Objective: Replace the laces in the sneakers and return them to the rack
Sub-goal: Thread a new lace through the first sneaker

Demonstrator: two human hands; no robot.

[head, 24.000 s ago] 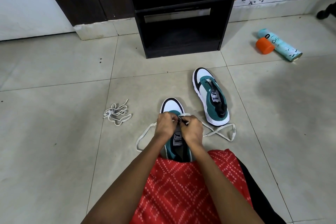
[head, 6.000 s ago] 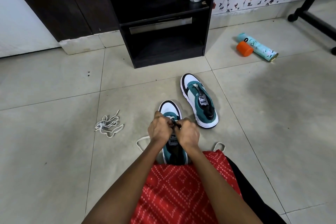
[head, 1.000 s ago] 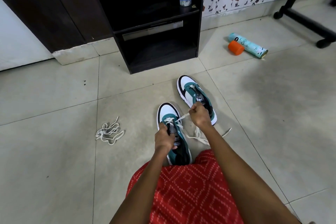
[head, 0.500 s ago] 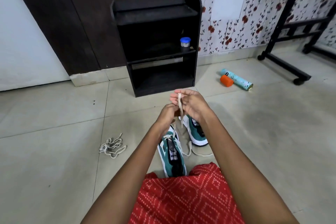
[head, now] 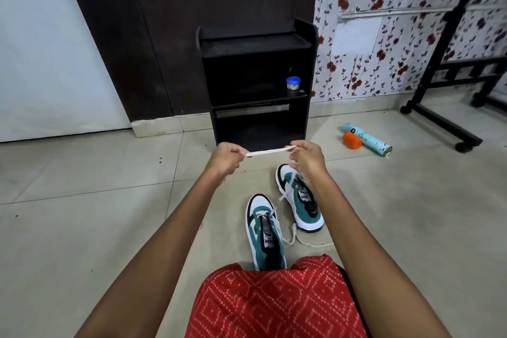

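Two teal, white and black sneakers lie on the tiled floor. The near sneaker (head: 264,233) has a white lace (head: 270,151) threaded through its front eyelets. The far sneaker (head: 300,199) sits to its right, partly behind my right forearm. My left hand (head: 226,158) and my right hand (head: 306,155) are raised above the shoes and each pinches the lace, holding a short stretch taut and level between them. The rest of the lace trails down past my right hand to the floor beside the near sneaker. The black rack (head: 256,85) stands against the wall straight ahead.
A small blue-lidded jar (head: 293,83) sits on the rack's middle shelf. A teal bottle (head: 367,139) and an orange cap (head: 352,140) lie on the floor to the right. A black wheeled frame (head: 444,115) stands at far right. Red patterned cloth (head: 270,304) covers my lap.
My hands have risen from the near sneaker and spread apart, pulling a stretch of lace level between them. The view has tilted up, and the loose old lace on the left has left the frame.
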